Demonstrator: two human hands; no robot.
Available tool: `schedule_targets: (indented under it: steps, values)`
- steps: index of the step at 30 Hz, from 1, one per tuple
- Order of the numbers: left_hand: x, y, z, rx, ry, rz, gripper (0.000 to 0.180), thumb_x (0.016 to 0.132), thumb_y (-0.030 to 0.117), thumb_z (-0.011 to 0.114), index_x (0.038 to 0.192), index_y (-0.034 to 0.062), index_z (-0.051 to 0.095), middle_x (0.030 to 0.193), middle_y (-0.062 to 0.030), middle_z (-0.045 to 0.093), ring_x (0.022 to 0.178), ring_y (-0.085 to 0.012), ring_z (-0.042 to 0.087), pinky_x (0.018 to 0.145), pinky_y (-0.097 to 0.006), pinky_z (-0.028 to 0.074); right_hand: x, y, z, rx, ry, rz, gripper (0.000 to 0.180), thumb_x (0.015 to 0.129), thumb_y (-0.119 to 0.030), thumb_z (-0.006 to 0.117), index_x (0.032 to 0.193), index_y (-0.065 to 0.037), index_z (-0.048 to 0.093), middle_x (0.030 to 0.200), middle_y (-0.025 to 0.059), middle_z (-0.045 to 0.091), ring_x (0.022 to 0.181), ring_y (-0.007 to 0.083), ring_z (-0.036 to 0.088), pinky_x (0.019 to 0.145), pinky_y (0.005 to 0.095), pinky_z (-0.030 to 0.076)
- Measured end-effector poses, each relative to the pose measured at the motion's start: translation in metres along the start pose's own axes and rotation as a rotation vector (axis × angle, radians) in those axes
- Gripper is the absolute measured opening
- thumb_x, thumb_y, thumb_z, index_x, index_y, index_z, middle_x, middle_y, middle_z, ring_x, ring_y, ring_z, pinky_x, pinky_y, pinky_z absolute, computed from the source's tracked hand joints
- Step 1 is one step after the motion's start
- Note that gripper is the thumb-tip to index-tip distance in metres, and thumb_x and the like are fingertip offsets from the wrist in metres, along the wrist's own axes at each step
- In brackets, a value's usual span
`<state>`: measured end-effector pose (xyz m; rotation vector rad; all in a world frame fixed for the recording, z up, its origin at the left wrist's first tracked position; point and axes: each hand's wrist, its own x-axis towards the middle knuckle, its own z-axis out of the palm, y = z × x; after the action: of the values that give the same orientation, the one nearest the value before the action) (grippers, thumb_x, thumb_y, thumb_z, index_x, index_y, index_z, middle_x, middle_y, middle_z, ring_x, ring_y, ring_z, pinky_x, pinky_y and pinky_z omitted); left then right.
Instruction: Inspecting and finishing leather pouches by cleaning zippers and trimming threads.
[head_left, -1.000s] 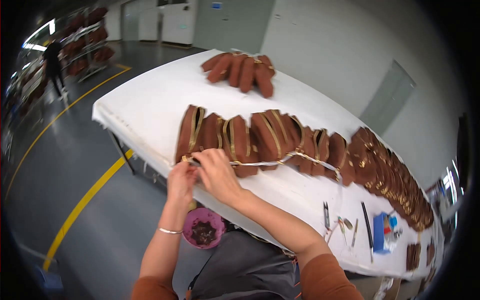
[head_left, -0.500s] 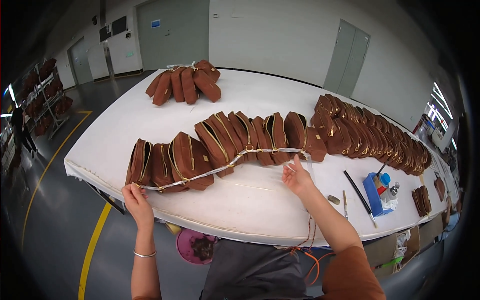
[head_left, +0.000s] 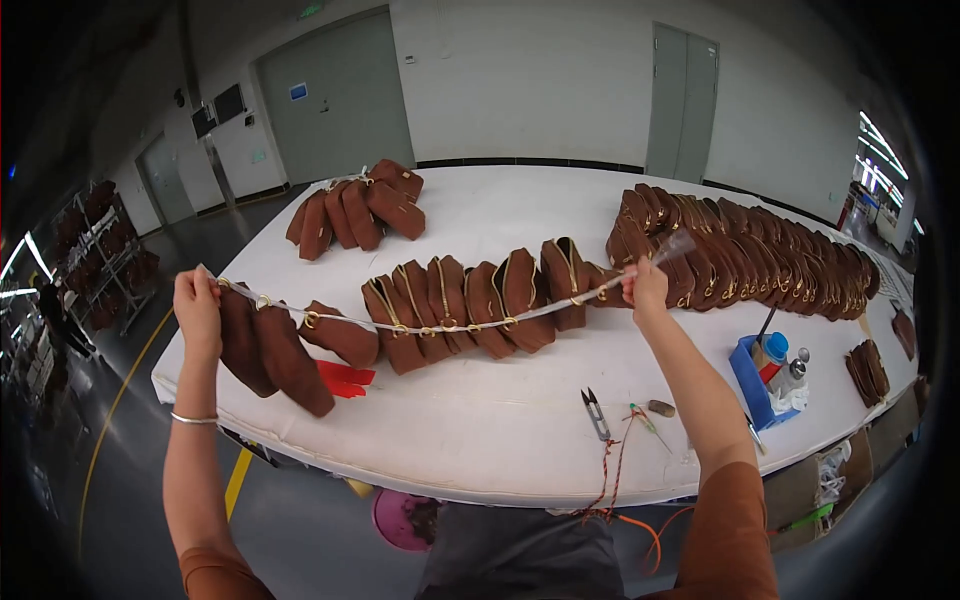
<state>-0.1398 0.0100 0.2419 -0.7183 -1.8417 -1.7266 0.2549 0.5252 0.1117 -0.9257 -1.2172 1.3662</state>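
A clear plastic strip (head_left: 352,322) stretches between my hands, threaded through the gold rings of several brown zip pouches (head_left: 520,295). My left hand (head_left: 198,308) is closed on its left end, raised above the table. From that end two pouches (head_left: 285,360) hang tilted, and another pouch (head_left: 342,335) lies close beside them. My right hand (head_left: 646,287) pinches the other end, with a loose tail of strip sticking out past the fingers. The middle pouches rest on the white table, some with gold zips open.
A second bunch of brown pouches (head_left: 360,210) lies at the far left, and a long row of them (head_left: 760,255) at the right. Near me are thread snips (head_left: 595,412), a green-tipped thin tool (head_left: 648,425), a red piece (head_left: 345,378) and a blue box (head_left: 752,385) with bottles.
Both hands have risen, pulling the strip up. The left-end pouches have lifted and swung, uncovering a red piece. Snips now show where a black pen-like tool and a brush lay nearby.
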Motion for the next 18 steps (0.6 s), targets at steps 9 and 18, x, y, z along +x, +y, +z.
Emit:
schedule_targets:
  steps: [9, 18]
  values:
    - [0.109, 0.034, -0.048, -0.136, 0.02, -0.103, 0.024, 0.098, 0.027, 0.057, 0.083, 0.0089, 0.054, 0.07, 0.0032, 0.051, 0.059, -0.0048, 0.046, 0.053, -0.019, 0.039, 0.026, -0.152, 0.048, -0.047, -0.272, -0.218, 0.039, 0.1, -0.036, 0.048, 0.084, -0.004, 0.063, 0.064, 0.0012, 0.054, 0.051, 0.0086, 0.049, 0.047, 0.0232, 0.044]
    - [0.1, 0.163, 0.021, -0.058, -0.125, 0.159, 0.025, 0.095, 0.026, 0.059, 0.087, 0.002, 0.06, 0.073, 0.0002, 0.055, 0.065, -0.0084, 0.052, 0.063, -0.022, 0.043, 0.001, -0.157, 0.102, -0.457, -0.876, -0.204, 0.04, 0.099, -0.039, 0.051, 0.081, -0.007, 0.066, 0.079, 0.0013, 0.061, 0.074, 0.0118, 0.059, 0.068, 0.0278, 0.052]
